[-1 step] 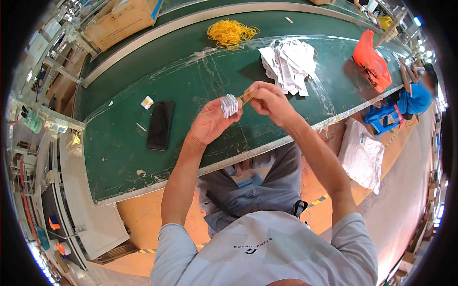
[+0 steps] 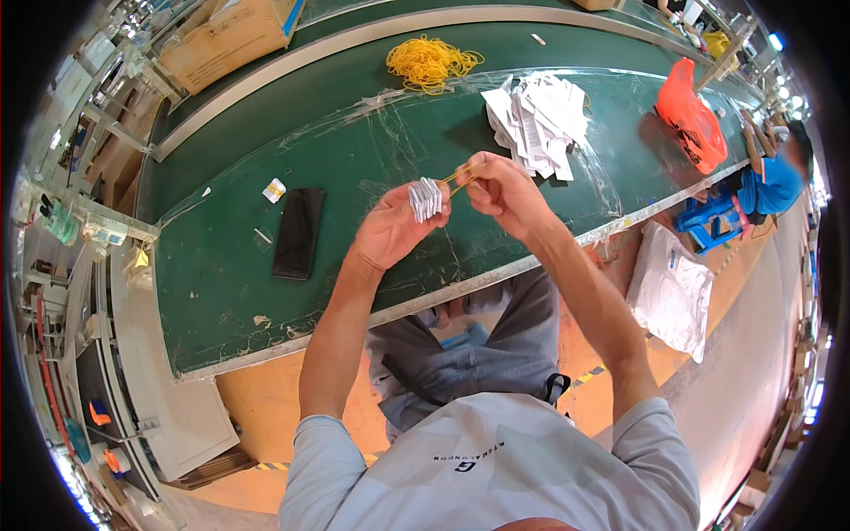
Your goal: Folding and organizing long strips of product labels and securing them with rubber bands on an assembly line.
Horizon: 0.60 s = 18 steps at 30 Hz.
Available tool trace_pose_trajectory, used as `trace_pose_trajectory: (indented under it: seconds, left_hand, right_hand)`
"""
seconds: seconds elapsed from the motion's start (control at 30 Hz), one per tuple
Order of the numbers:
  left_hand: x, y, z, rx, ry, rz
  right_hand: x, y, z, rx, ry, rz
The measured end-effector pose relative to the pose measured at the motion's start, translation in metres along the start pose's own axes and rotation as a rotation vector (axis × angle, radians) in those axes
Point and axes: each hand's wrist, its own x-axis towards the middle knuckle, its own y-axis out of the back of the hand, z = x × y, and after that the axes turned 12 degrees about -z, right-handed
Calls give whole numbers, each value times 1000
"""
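Note:
Above the green table [image 2: 230, 310], my left hand [image 2: 387, 232] is closed around a small bundle of folded white papers [image 2: 425, 202], pinched upright between thumb and fingers. My right hand [image 2: 512, 196] is just to its right, with thumb and fingertips shut on a yellow rubber band [image 2: 452, 180]. The band is pulled taut between the right fingertips and the bundle's right side. How far it loops around the papers is hidden by the left fingers.
Loose white folded papers [image 2: 540, 124] lie piled beyond my right hand. Farther back is a heap of yellow rubber bands [image 2: 429, 64]. A black phone [image 2: 298, 234] lies at left, a red plastic bag [image 2: 691, 119] at right. Past it sits a person in blue [image 2: 772, 181].
My right hand has shifted very slightly, and a little more of the rubber band shows. My left hand keeps its hold on the folded papers.

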Motion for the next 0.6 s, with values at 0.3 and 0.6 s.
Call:
trace_pose_trajectory:
  seconds: [0.3,0.6]
  left_hand:
    - [-11,14,2,129,-39,221]
    - [2,3,-6,686,290,373]
  right_hand:
    - [-19,11,-16,-481,-297,-30]
    - [-27,46,1,-311,-407,-62]
